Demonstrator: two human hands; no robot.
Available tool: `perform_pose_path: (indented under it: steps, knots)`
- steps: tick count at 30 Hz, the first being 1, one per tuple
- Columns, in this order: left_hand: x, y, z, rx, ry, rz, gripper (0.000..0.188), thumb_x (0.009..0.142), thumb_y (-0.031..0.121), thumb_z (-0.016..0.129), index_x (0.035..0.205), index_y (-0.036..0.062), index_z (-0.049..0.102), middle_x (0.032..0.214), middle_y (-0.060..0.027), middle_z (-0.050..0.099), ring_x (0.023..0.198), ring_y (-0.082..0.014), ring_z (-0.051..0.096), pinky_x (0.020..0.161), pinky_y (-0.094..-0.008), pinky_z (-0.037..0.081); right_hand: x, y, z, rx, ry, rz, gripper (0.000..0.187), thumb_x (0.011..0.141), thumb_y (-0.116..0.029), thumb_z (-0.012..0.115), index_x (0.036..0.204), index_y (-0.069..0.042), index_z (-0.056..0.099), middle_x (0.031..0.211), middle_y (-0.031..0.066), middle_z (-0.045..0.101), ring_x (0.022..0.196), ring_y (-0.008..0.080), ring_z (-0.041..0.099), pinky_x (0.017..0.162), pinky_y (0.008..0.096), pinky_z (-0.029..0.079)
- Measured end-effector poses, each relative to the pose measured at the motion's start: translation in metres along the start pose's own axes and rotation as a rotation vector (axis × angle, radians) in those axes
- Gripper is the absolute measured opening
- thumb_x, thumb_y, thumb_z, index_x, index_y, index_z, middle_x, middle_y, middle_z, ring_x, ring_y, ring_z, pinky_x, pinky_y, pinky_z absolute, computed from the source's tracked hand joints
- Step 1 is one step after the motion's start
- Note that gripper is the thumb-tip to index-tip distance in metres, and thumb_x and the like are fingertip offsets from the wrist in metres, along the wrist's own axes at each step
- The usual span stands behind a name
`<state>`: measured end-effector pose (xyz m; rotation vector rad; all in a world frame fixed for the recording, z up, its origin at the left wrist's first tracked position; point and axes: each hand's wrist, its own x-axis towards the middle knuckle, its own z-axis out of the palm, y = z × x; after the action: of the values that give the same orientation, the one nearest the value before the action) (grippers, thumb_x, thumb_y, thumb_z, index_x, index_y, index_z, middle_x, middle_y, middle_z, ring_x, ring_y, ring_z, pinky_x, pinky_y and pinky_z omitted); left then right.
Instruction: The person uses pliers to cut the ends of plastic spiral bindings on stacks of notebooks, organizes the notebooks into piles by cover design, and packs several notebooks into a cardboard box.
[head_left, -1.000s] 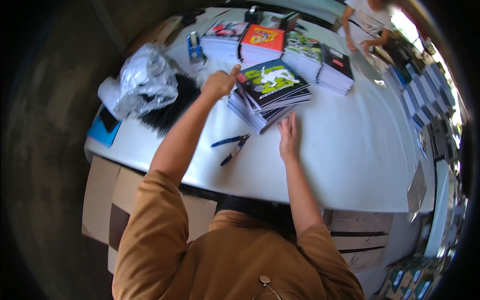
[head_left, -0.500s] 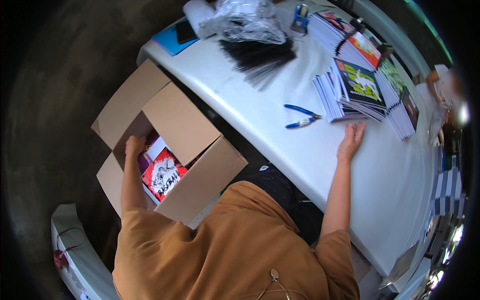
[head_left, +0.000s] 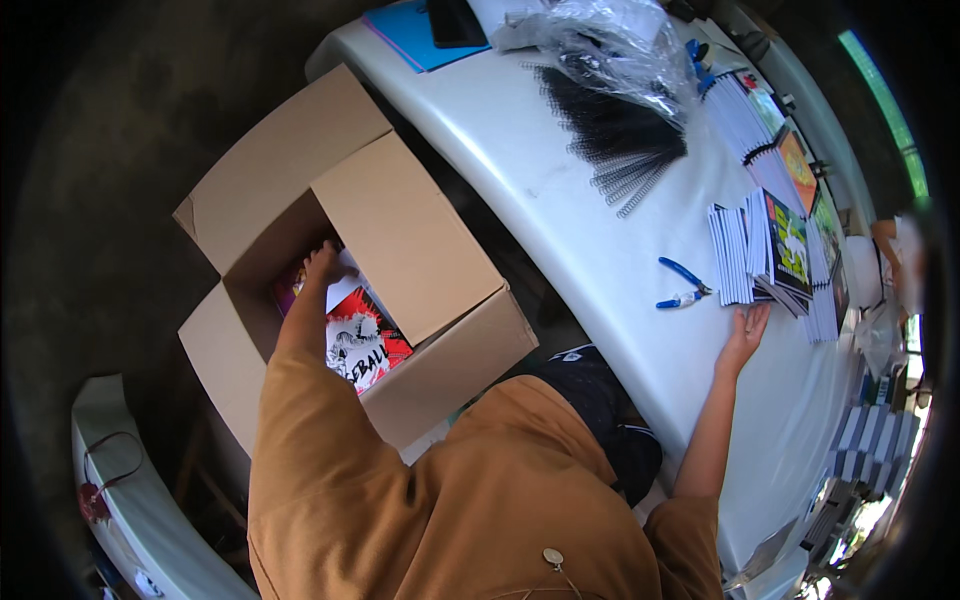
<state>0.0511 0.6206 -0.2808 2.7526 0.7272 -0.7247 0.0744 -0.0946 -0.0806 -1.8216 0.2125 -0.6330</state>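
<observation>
My left hand point(head_left: 326, 266) reaches down into an open cardboard box point(head_left: 455, 385), its fingers apart over the notebooks inside. Below it lies a notebook with a red, white and black cover point(head_left: 362, 340); a purple-covered one point(head_left: 287, 292) shows beside my wrist. My right hand point(head_left: 744, 338) rests palm up on the white-covered table point(head_left: 560, 240), fingers stretched out. Its fingertips are at the near edge of a stack of spiral notebooks point(head_left: 738, 255), topped by one with a black and green cover point(head_left: 786, 240). Whether they touch the stack, I cannot tell.
Blue-handled pliers point(head_left: 683, 284) lie left of the stack. Black spiral binding coils point(head_left: 620, 130) are fanned out farther back, partly under clear plastic wrap point(head_left: 610, 45). A dark phone point(head_left: 456, 22) sits on a blue folder point(head_left: 405, 35). Another person point(head_left: 900, 250) is at the far right.
My left hand has shifted from the box's left wall toward the middle, over the notebooks. My right hand stays by the stack, its fingers now at the edge. The view has turned left.
</observation>
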Motion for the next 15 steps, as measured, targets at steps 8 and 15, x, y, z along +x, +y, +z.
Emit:
perform_pose_path:
  steps: [8,15]
  knots:
    - [-0.017,-0.035,0.013,-0.224,0.154,0.02,0.067,0.062,0.04,0.076,0.117,0.0087,0.055,0.125,-0.0168,0.051,0.11,-0.035,0.053,0.096,-0.0437,0.039,0.001,0.002,0.006,-0.01,-0.002,-0.018,0.068,0.086,-0.004,0.056,0.142,0.004,0.017,0.146,0.0242,0.022,0.134,0.0314,0.028,0.109,0.0378,0.022]
    - [-0.083,0.003,-0.04,-0.008,0.165,0.3,0.037,0.072,0.021,0.068,0.108,0.0124,0.066,0.115,-0.0125,0.06,0.105,-0.029,0.057,0.089,-0.0386,0.045,-0.001,-0.003,-0.001,-0.004,0.013,0.027,0.071,0.086,-0.002,0.056,0.143,0.003,0.013,0.147,0.0235,0.018,0.135,0.0299,0.026,0.109,0.0376,0.023]
